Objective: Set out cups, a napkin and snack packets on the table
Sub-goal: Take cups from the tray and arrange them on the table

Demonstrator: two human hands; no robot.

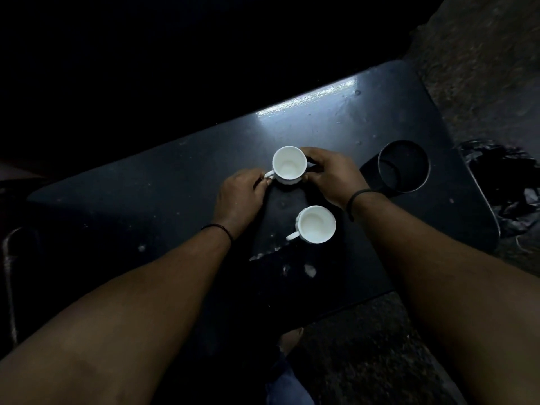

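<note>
Two white cups are seen from the head camera on a dark bench (146, 200). The far cup (289, 165) is held upright between both hands: its handle, pointing left, is pinched by the left hand (241, 197), and its right side is wrapped by the curled fingers of the right hand (330, 176). The near cup (316, 225) is left standing alone, just beside the right wrist, handle to the lower left, apart from the far cup. A round recessed cup holder (404, 165) is set into the bench to the right of the hands. A crumpled black bag (505, 185) is seen beyond the bench's right edge. Both cups are smooth and glossy, with ribbed lower walls. The bench top is scuffed, flecked with pale spots, rounded at the corners, and lit by one bright streak at its far edge. Thin dark bands are worn on both wrists.
</note>
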